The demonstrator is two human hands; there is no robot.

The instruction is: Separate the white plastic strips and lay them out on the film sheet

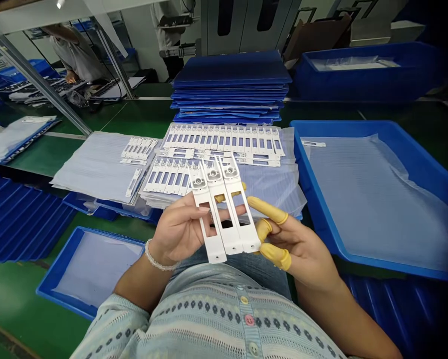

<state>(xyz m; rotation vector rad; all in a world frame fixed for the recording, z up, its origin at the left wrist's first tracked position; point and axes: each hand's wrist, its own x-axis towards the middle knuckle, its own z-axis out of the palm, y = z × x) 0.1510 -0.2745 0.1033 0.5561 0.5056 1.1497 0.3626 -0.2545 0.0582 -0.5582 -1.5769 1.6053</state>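
Three long white plastic frames (pixel 229 214), each with a rectangular window and a round boss at the far end, are fanned side by side in front of me. My left hand (pixel 182 224) grips them from the left, thumb on top and fingers behind, one fingertip in a yellow finger cot. At the lower right corner of the rightmost frame, my right hand (pixel 295 239) pinches with thumb and a finger in yellow finger cots, its index finger extended beside the frame's edge. Beyond my hands, rows of similar white frames (pixel 224 137) lie on sheeted stacks.
A large blue tray (pixel 321 209) lined with sheet stands right, one small white frame (pixel 314 143) inside. Blue sheets (pixel 229 75) are stacked behind. At left are a paper-topped stack (pixel 93 162) and a lower blue tray (pixel 44 286). A person (pixel 76 52) works across the bench.
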